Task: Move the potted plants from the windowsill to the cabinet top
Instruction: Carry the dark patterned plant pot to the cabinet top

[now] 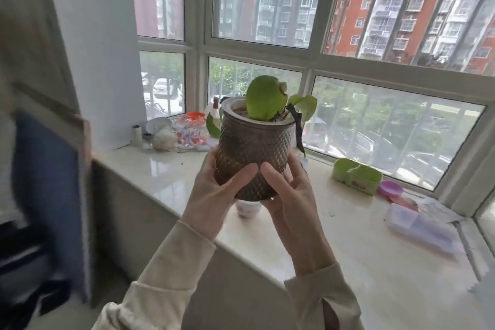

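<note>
A brown, bumpy-textured pot (251,147) with a green-leaved plant (263,100) and one dark wilted leaf is lifted above the pale marble windowsill (166,177). My left hand (214,195) grips the pot's lower left side, thumb across its front. My right hand (289,195) grips the lower right side and cups under its base. Both thumbs nearly meet on the front of the pot. No cabinet top is in view.
On the sill stand a small white cup (247,209) under the pot, a clutter of jars and bottles (184,131) at the far left corner, a green box (357,175), a pink lid (391,189) and a lilac case (423,230). A blurred blue panel (48,195) is at left.
</note>
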